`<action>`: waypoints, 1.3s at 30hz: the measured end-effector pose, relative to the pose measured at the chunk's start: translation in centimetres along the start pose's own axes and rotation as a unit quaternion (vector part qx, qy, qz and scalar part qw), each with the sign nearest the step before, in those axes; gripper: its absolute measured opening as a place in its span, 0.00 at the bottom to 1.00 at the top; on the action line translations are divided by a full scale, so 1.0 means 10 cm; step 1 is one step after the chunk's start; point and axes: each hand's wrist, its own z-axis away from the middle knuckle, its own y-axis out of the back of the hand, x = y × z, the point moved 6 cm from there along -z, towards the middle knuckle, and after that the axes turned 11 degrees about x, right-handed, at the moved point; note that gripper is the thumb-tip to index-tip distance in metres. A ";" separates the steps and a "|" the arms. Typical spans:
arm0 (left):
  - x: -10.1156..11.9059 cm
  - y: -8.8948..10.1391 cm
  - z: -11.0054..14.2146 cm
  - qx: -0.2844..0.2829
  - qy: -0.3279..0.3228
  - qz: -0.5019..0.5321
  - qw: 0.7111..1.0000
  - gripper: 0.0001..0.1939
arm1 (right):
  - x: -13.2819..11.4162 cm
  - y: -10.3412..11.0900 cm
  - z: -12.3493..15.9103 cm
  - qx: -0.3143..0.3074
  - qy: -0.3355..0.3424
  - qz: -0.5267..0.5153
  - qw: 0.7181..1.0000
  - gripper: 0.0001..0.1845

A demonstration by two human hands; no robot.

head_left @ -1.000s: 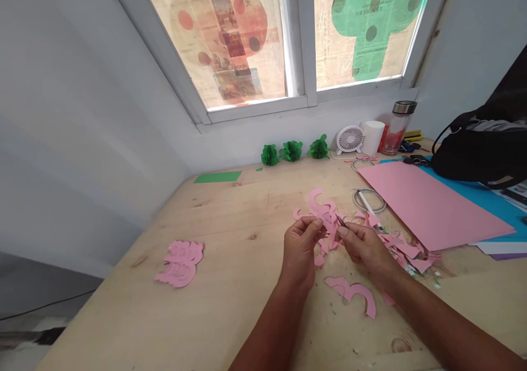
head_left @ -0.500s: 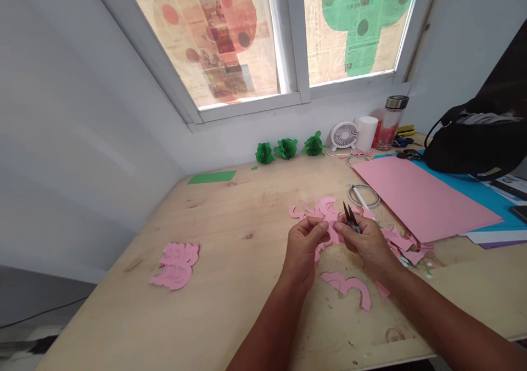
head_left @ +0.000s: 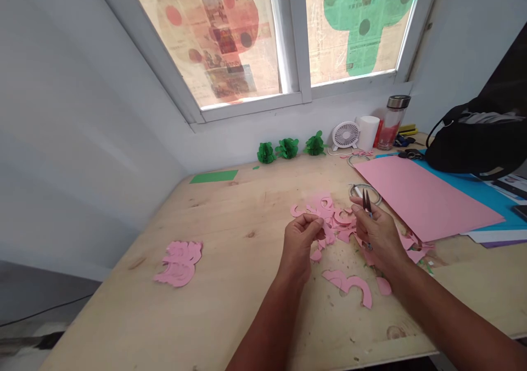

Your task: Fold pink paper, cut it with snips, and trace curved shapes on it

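Note:
My left hand is closed in a pinch above the pink scraps, with a small pink paper piece at its fingertips; its edges blend with the paper behind. My right hand is wrapped around a pair of scissors, whose dark blades point up and away from me. The handles are mostly hidden by the palm. Beneath and between both hands lies a loose heap of pink paper cutouts. Nearer to me, a curved pink strip lies on the wooden table.
A stack of pink scalloped cutouts lies at the left. Large pink sheets cover the right side beside a black bag. Along the wall stand green paper shapes, a small fan and a glass bottle.
My hands have drawn apart. The right hand, with the scissors, has moved right and its fingertips have left the paper, while the left hand stays almost in place.

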 end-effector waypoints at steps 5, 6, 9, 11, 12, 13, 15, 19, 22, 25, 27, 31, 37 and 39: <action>0.03 -0.05 0.04 -0.065 0.019 -0.054 0.996 0.09 | -0.01 -0.08 0.03 -0.073 -0.001 -0.008 0.997 0.23; 0.03 -0.06 0.04 -0.077 0.023 -0.063 0.995 0.09 | 0.00 -0.09 0.03 -0.082 -0.005 0.001 0.997 0.22; 0.02 -0.06 0.04 -0.093 0.028 -0.078 0.992 0.10 | 0.01 -0.10 0.04 -0.091 -0.009 0.026 0.995 0.22; 0.02 -0.04 0.03 -0.089 0.025 -0.078 0.993 0.10 | 0.02 -0.09 0.04 -0.086 -0.006 0.035 0.996 0.22; 0.02 -0.03 0.02 -0.084 0.022 -0.076 0.993 0.10 | 0.02 -0.09 0.03 -0.084 -0.004 0.040 0.996 0.22; 0.03 -0.02 0.00 -0.079 0.019 -0.074 0.994 0.10 | 0.03 -0.08 0.03 -0.082 -0.003 0.045 0.996 0.22; 0.04 0.01 -0.02 -0.065 0.013 -0.067 0.996 0.10 | 0.05 -0.07 0.02 -0.081 -0.003 0.054 0.995 0.22; 0.09 0.09 -0.07 -0.027 -0.001 -0.047 0.999 0.12 | 0.09 -0.06 0.00 -0.085 -0.004 0.071 0.994 0.21; 0.12 0.13 -0.09 0.001 -0.008 -0.032 0.999 0.13 | 0.12 -0.05 0.00 -0.088 -0.004 0.082 0.993 0.21; 0.11 0.15 -0.11 0.016 -0.004 -0.020 1.000 0.15 | 0.14 -0.05 0.00 -0.084 -0.002 0.091 0.992 0.21; 0.11 0.15 -0.12 0.018 0.003 -0.016 1.000 0.17 | 0.14 -0.04 -0.01 -0.079 0.002 0.092 0.993 0.21; 0.10 0.15 -0.12 0.011 0.013 -0.017 1.000 0.19 | 0.14 -0.03 -0.02 -0.071 0.007 0.089 0.994 0.22; 0.09 0.15 -0.12 0.001 0.005 -0.042 0.999 0.19 | 0.16 -0.05 -0.01 -0.077 0.003 0.083 0.994 0.20; 0.12 0.18 -0.14 0.009 -0.009 -0.055 0.998 0.18 | 0.15 -0.06 0.00 -0.085 -0.003 0.076 0.993 0.20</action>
